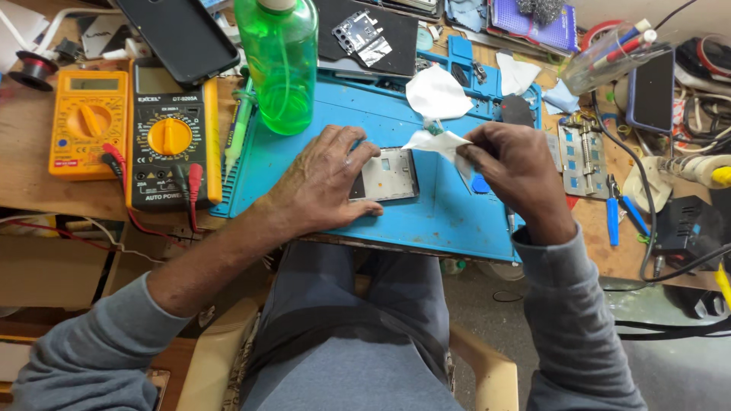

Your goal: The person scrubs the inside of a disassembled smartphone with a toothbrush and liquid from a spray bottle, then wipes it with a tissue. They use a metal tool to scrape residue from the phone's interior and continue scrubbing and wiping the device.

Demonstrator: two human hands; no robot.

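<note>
A view from above of a cluttered repair bench. A green translucent plastic bottle (pixel 277 65) stands upright at the back of a blue work mat (pixel 449 213), with clear liquid showing in its lower part and its top cut off by the frame edge. At the upper right a clear plastic tub (pixel 609 65) lies tilted and holds pens. The left hand (pixel 324 183) lies flat, palm down, fingers spread over the left end of an opened phone frame (pixel 390 175) that rests on the mat; the hand hides part of the frame. The right hand (pixel 510 171) has thumb and fingers pinched together on a crumpled white tissue (pixel 442 144), held at the frame's upper right corner; whether the tissue touches the frame is hard to tell. Another crumpled white tissue (pixel 438 93) lies behind on the mat. To the left, on the wooden bench, sit a yellow multimeter (pixel 87 122) and a black-and-yellow multimeter (pixel 169 137) with red and black leads. Small tools at the right are too small to make out.
</note>
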